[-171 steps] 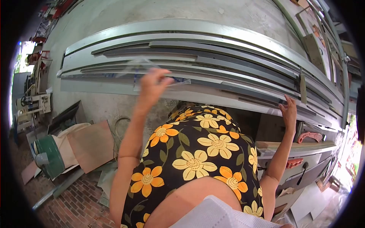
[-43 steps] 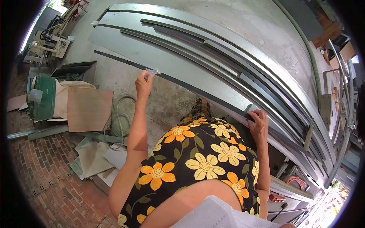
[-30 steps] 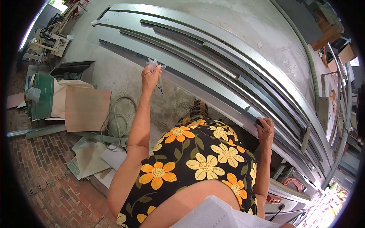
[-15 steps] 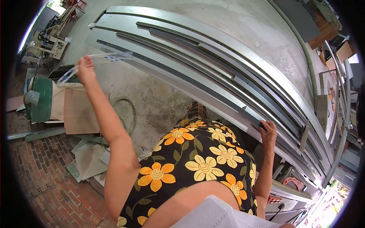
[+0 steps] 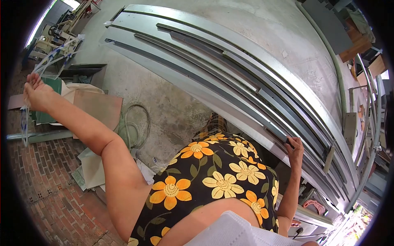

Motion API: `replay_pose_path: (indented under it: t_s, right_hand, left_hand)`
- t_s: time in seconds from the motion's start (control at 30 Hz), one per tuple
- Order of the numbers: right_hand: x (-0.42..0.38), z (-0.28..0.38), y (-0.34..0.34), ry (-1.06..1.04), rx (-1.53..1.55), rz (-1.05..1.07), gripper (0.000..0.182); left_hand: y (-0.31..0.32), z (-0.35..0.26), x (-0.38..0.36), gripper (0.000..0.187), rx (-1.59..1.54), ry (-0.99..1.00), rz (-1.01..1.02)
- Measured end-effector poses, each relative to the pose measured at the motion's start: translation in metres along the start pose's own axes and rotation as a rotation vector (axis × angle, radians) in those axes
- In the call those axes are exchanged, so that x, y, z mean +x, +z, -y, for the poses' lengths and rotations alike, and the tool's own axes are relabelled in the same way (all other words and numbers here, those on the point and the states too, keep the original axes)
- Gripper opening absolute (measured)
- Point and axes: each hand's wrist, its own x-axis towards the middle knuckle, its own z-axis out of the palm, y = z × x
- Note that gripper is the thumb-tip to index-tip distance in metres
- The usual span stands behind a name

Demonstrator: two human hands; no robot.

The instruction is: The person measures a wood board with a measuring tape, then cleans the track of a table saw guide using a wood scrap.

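My left hand (image 5: 37, 92) is stretched far out to the left, fingers closed on a strip of clear plastic film (image 5: 25, 125) with blue marks. Part of the film trails above the hand and part hangs below it. On the right, my right hand (image 5: 294, 148) grips the near end of a long dark grey metal bar (image 5: 180, 72). This bar lies along the near side of a long silvery metal surface (image 5: 141, 18). Other dark metal bars (image 5: 238, 65) rest on the same surface, roughly parallel to it.
To the left stand a green container (image 5: 52, 84) and a brown board (image 5: 98, 107). A coiled hose (image 5: 137, 123) lies on the concrete floor, with brick paving (image 5: 49, 176) at lower left. Metal pipes (image 5: 375, 110) and a pink-handled object (image 5: 315, 205) are at right.
My left hand has swung outward to the left and slightly down, drawing the plastic film away from the bar. My right hand stays at the bar's end, its fingers now more curled.
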Motion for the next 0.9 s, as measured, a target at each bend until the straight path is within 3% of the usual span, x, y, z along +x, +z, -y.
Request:
replay_pose_path:
  t_s: [0.13,0.4,0.73,0.9]
  right_hand:
    - [0.002,-0.003,-0.001,0.012,-0.013,0.025,0.038]
    - [0.002,-0.002,-0.003,0.028,0.011,0.026,0.041]
    - [0.008,-0.011,0.005,-0.012,-0.046,-0.061,0.039]
    - [0.004,-0.012,0.008,-0.008,0.028,-0.065,0.038]
  left_hand:
    - [-0.023,-0.017,0.039,0.026,0.015,0.15,0.004]
    - [-0.009,-0.064,0.083,0.023,-0.026,0.369,-0.023]
    - [0.051,-0.179,0.004,0.027,-0.102,0.514,0.131]
    - [0.069,-0.188,-0.036,0.029,-0.176,0.49,0.213]
